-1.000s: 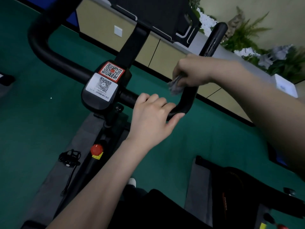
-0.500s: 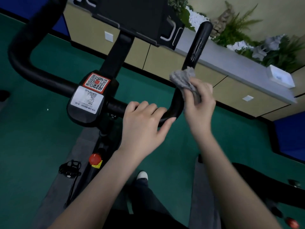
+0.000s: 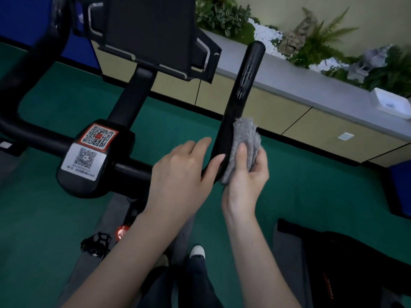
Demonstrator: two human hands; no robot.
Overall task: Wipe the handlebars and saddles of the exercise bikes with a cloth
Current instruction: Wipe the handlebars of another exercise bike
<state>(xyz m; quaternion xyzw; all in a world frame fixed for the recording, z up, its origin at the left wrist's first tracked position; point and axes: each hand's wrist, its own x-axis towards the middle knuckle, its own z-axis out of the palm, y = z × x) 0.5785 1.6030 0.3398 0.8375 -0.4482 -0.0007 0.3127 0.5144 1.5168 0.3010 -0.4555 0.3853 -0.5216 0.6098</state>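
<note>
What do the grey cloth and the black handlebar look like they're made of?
The cloth looks like grey microfibre or terry: a fuzzy, matte pile that bunches softly in the right hand. The handlebar looks like a black tube with a smooth, semi-gloss coating, perhaps rubber or plastic, given streaky highlights on its upright end; any metal beneath is hidden.

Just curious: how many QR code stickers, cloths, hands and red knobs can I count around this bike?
QR code stickers: 2, a red-bordered square sticker and a white rectangular sticker
Cloths: 1, a fluffy grey cloth
Hands: 2, left hand on the curved black handlebar, right hand gripping the cloth
Knobs: 1, a round red knob
Total: 6
</note>
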